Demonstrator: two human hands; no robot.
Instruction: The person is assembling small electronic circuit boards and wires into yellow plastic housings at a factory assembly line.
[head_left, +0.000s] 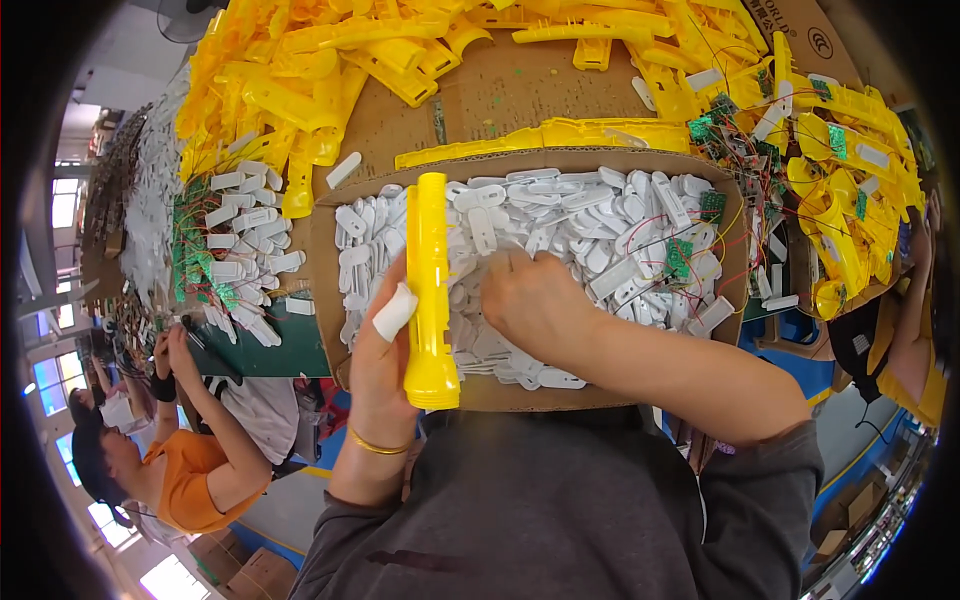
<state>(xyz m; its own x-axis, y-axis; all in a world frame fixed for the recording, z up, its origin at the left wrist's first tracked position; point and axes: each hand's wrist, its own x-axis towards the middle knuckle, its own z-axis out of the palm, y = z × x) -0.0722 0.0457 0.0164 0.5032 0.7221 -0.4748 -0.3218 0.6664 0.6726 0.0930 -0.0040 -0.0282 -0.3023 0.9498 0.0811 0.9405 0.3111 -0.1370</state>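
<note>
My left hand (375, 385) grips a yellow plastic flashlight-shaped housing (430, 300), upright in the view, with a threaded round end at the bottom. White wrapping (395, 313) covers one digit of that hand, and a gold bangle circles the wrist. Over the middle of an open cardboard box (326, 290), my right hand (542, 308) is closed, its fingers curled down among small white oblong plastic pieces (560, 205). Whatever its fingertips hold, if anything, is hidden beneath the hand. A green circuit board (680, 258) with red wires lies on the pieces at the box's right.
Yellow housings (300, 95) are heaped beyond the box, more with wired boards at the right (840, 200). White pieces (245, 220) with circuit boards lie left on a green tabletop (285, 335). A person in orange (195, 480) works at the far left; another person's arm (910, 290) shows right.
</note>
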